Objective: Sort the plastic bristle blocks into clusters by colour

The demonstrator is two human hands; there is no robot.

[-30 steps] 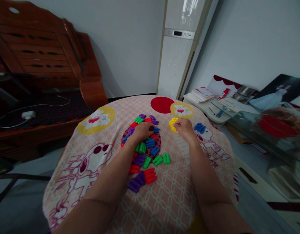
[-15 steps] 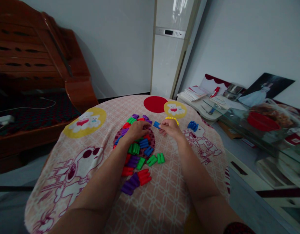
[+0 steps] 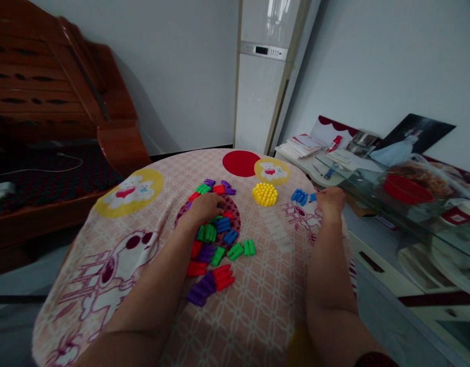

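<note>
Over the far part of a mixed pile of plastic building pieces is my left hand [image 3: 206,205], palm down with curled fingers; whatever lies under them is hidden. Around it are red [image 3: 223,278], purple [image 3: 202,289], green [image 3: 206,233] and blue pieces [image 3: 223,224], several joined side by side. Far to the right, my right hand [image 3: 330,198] pinches a small blue building piece [image 3: 313,197] in its fingertips. Just left of that piece stands a cluster of blue pieces [image 3: 299,197]. A round yellow cluster of pieces [image 3: 264,194] sits between my hands.
A patterned cloth covers the round table [image 3: 265,306]. Close on the right is a glass-topped cabinet [image 3: 357,188] with papers, a red bowl [image 3: 407,189] and a photo. A wooden bench [image 3: 116,137] stands at the left, a tall white air conditioner [image 3: 261,92] behind.
My right hand has carried the blue piece rightward, from beside the yellow cluster to the blue cluster. The yellow cluster is now uncovered. My left hand has stayed over the pile.
</note>
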